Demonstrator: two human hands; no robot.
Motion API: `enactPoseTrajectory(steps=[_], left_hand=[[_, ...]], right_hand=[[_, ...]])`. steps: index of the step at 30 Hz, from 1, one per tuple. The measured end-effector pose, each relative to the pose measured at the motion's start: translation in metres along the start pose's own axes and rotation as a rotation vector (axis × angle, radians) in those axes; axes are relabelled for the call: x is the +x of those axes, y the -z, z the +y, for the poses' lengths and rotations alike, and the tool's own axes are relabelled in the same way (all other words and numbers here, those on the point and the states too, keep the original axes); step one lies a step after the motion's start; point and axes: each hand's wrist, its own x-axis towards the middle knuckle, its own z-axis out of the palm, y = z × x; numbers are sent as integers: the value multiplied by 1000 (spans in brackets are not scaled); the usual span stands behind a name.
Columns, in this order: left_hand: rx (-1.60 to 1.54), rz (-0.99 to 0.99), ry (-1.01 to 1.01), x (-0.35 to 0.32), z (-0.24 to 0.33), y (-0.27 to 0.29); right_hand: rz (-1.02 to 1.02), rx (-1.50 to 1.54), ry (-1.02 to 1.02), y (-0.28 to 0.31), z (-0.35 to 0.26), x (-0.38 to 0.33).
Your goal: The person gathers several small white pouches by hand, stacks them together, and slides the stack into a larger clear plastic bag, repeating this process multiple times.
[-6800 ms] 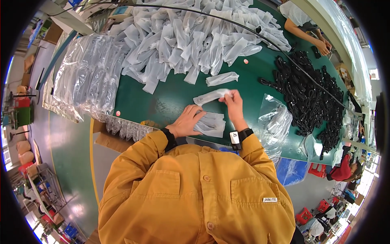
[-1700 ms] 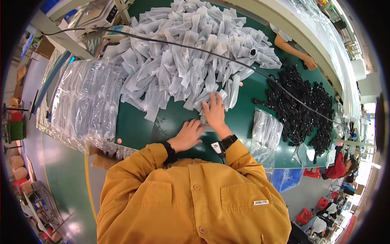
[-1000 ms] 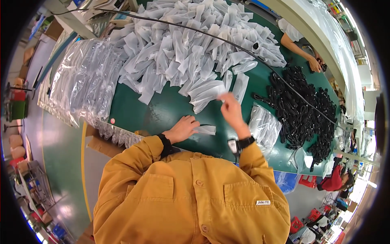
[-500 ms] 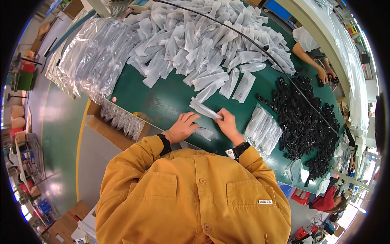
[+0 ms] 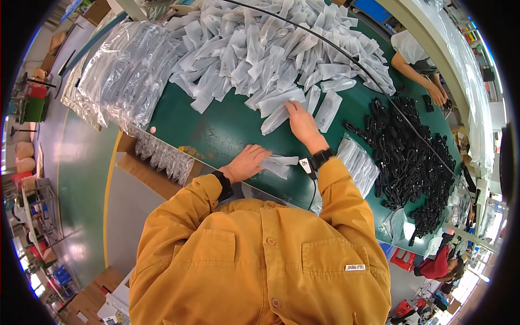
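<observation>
The left hand [image 5: 246, 164] lies on the near side of the green worktop [image 5: 187, 119], its fingers pointing to two o'clock. Under its fingers are two white pouches [image 5: 281, 165], whose free ends fan out toward three and four o'clock. The fingers of this grip are close together and laid rather flat; I cannot tell if it pinches the pouches.

The right hand [image 5: 305, 130] reaches to eleven o'clock, with its fingertips at a loose white pouch [image 5: 274, 121] on the near edge of the big heap [image 5: 254, 51]. Whether this grip is pinching, I cannot tell.

From the left hand, the heap stands at twelve o'clock and a stack of clear bags [image 5: 127, 76] at ten. From the right hand, a filled clear bag [image 5: 358, 165] lies at four o'clock, and black cables [image 5: 406, 162] lie between three and four.
</observation>
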Motion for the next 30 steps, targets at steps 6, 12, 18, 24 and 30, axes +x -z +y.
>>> enactPoseTrajectory(steps=[6, 12, 18, 24, 30], left_hand=[[75, 81, -78, -2, 3, 11], [112, 98, -86, -3, -9, 7], [219, 133, -60, 6, 5, 24], [304, 134, -43, 13, 11, 41], [157, -22, -130, 4, -22, 13]], right_hand=[[-181, -184, -165, -14, 9, -19], [-281, 10, -265, 12, -42, -29], [-191, 137, -235, -12, -15, -39], [-278, 306, -235, -5, -18, -67], [-311, 204, -88, 23, -28, -61]])
